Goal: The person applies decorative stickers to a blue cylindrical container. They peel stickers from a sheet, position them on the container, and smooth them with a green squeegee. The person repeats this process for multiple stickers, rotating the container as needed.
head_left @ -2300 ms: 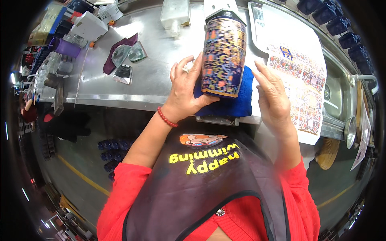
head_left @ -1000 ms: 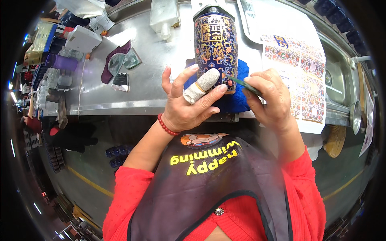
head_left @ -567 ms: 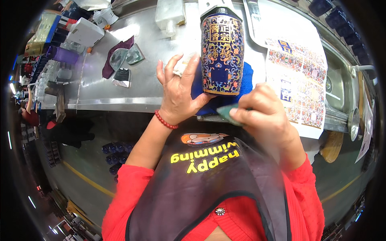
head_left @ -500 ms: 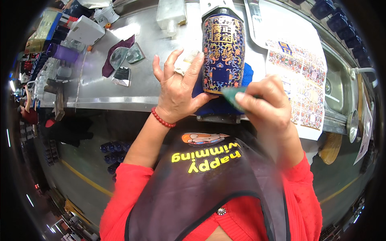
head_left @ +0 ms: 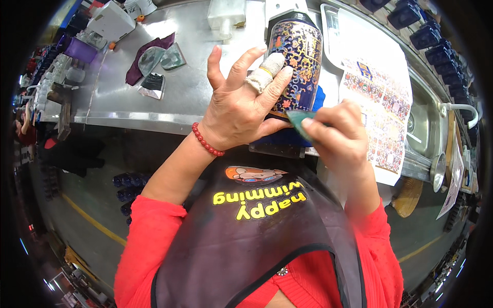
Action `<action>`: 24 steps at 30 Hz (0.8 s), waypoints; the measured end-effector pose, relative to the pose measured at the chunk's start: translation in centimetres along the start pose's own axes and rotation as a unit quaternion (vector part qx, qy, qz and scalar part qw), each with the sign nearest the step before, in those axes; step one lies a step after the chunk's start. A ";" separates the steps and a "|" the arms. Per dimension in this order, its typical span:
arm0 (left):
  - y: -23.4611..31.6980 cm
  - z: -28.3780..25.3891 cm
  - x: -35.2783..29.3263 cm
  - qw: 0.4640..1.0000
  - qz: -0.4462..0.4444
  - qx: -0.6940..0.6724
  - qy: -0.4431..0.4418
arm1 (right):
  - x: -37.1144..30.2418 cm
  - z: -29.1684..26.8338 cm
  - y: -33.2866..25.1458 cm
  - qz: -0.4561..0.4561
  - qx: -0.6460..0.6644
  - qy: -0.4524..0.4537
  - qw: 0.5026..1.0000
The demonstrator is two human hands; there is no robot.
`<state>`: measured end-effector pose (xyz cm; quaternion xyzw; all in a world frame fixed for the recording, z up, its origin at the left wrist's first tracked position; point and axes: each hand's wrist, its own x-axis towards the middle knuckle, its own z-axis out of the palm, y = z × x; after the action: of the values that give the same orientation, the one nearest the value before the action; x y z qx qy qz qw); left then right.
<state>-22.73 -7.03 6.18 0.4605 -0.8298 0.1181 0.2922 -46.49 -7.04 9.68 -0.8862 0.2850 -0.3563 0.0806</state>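
A dark blue bottle (head_left: pixel 307 54) with colourful floral and gold patterning lies with its neck pointing away from me. My left hand (head_left: pixel 237 105) steadies it from the left, the thumb at the near end and fingers over its side. A whitish cloth cover (head_left: pixel 265 74) wraps one of those fingers. Pinched in my right hand (head_left: pixel 341 131) is a green, flat scraper (head_left: pixel 299 123), its tip against the bottle's near end. Under the bottle is a blue cloth (head_left: pixel 282 137), partly hidden by my hands.
Printed decal sheets (head_left: pixel 377 110) lie right of the bottle, beside a sink with a tap (head_left: pixel 459 108). Left on the metal table (head_left: pixel 110 100) are a purple cloth (head_left: pixel 134 69), green flat pieces (head_left: pixel 173 57) and a small packet (head_left: pixel 153 84). A clear container (head_left: pixel 226 14) stands behind.
The bottle has turned, its gold lettering shifting to the right side. My left hand has moved right, its fingers now over the bottle. The scraper stays at the near end.
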 end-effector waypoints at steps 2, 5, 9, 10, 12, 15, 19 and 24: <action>-0.3 0.5 -0.4 0.999 0.000 -0.033 -0.004 | -0.3 -0.2 0.0 -0.029 0.091 -0.063 0.993; -0.8 1.5 -1.1 0.971 -0.064 -0.232 0.008 | -0.8 -0.5 0.1 0.001 0.154 -0.037 0.987; -0.4 2.8 -2.0 0.904 -0.148 -0.401 0.000 | -1.4 -0.8 0.4 0.071 0.105 0.011 0.992; -0.3 3.0 -2.1 0.921 -0.138 -0.364 0.002 | -1.5 -0.7 0.5 0.065 0.102 0.009 0.993; -0.2 3.3 -2.3 0.907 -0.142 -0.395 0.000 | -1.5 -0.6 0.6 0.067 0.100 0.016 0.993; -0.4 3.4 -2.6 0.899 -0.141 -0.414 -0.008 | -1.1 -0.1 0.5 0.069 0.084 0.042 0.993; -0.7 3.2 -2.9 0.886 -0.137 -0.442 -0.002 | -0.1 0.3 -0.2 -0.006 -0.001 0.035 0.999; -1.2 1.8 -2.6 0.989 -0.080 -0.124 -0.027 | 0.5 -0.2 -1.0 -0.050 0.113 -0.099 0.987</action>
<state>-21.36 -6.69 3.09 0.4889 -0.8060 -0.0223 0.3328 -45.89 -6.46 10.48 -0.9152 0.1890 -0.3007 0.1902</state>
